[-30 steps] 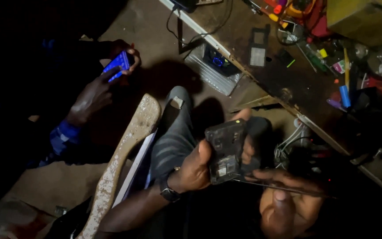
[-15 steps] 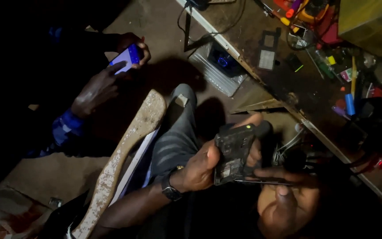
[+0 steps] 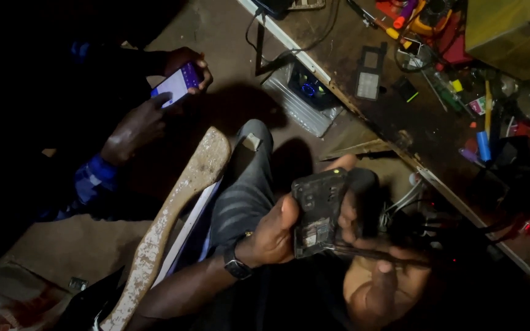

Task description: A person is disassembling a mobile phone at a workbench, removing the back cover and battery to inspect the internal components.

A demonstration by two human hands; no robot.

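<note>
While the left hand (image 3: 274,236) clamps an opened phone (image 3: 317,211) by its edge, thumb laid across the bare back, the right hand (image 3: 378,285) pinches a thin dark tool (image 3: 375,252) that runs toward the phone's lower end. Both hands are closed on what they hold, and the phone sits between them over the person's lap, tilted toward the camera. Light is poor, so it would help to turn the open back toward the brighter counter (image 3: 394,122) up and to the right of the hands. Working well here seems to call for a steady left grip, the wrist braced on the knee (image 3: 249,184), and light, shallow strokes of the tool tip. Off to the upper left, another person's hands hold a lit phone (image 3: 176,84); they are well apart.
</note>
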